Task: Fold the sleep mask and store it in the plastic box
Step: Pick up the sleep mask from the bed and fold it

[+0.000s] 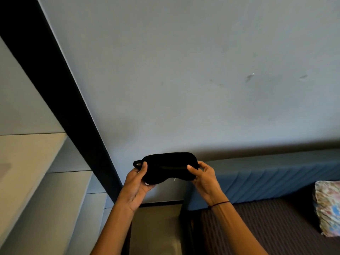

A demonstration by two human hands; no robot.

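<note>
Head cam view, looking out at a pale grey wall. Black sleep mask held up in mid-air, stretched flat and unfolded, not resting on anything. Left hand pinching the mask's left end, thumb on the front face, fingers curled behind, strap loop poking out just past the thumb. Right hand pinching the right end the same way, thumb on front, fingers wrapped round the back. Thin black band on the right wrist. Blue padded headboard along the wall at lower right, striped dark mattress below it, floral pillow at the right edge. Pale shelving off to the left.
</note>
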